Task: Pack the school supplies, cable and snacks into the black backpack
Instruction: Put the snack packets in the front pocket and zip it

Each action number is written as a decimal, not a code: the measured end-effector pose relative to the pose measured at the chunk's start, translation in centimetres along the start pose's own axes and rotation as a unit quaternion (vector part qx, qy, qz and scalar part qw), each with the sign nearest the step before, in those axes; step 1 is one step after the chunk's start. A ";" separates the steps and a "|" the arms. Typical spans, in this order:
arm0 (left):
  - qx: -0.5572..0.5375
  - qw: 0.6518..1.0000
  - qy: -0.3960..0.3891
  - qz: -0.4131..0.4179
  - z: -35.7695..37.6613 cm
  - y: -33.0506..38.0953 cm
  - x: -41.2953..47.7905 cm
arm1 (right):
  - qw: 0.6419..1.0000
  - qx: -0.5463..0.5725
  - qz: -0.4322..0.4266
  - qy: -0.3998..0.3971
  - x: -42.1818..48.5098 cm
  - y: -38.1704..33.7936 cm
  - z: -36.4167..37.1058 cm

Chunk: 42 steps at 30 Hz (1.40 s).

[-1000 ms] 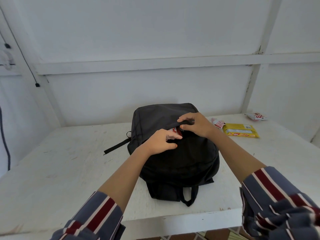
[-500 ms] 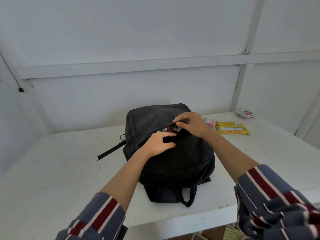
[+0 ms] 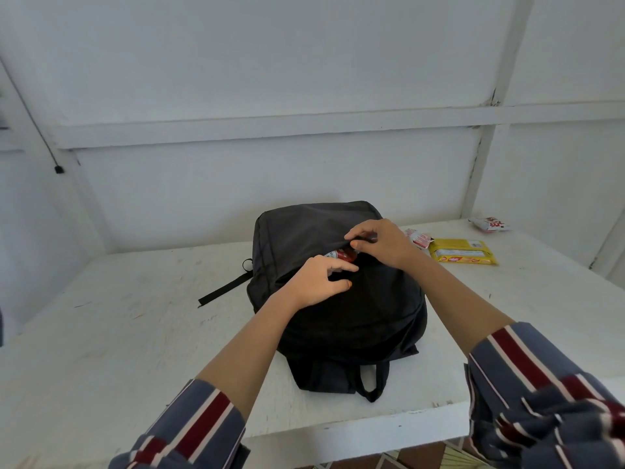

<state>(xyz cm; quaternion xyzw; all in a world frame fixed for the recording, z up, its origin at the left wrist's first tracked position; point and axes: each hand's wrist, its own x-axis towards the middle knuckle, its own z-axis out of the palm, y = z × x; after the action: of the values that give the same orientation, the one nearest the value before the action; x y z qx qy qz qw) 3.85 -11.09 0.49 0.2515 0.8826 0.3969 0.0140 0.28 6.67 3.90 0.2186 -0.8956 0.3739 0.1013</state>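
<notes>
Backpack (image 3: 338, 316) lies on the table (image 3: 135, 316). Left hand (image 3: 316, 282) touches a red snack (image 3: 342, 255) half inside its opening, grip unclear. Right hand (image 3: 382, 243) pinches the flap up. A yellow packet (image 3: 463, 256) and two small packets (image 3: 419, 238) lie unpacked at right.

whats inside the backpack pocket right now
A red and white snack packet shows in the opening of the black backpack, whose upper edge the right hand pinches. Anything deeper is covered by fabric.
</notes>
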 end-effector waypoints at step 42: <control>-0.049 0.988 0.126 -0.077 17.3 9.9 23.4 | 0.986 0.048 0.156 0.032 -4.3 26.1 -20.3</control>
<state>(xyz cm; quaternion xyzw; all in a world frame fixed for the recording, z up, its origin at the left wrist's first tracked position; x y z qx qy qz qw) -8.40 17.09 -0.29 0.1293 0.8734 0.4664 -0.0546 -7.75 38.80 0.27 0.0684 -0.8962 0.4341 0.0601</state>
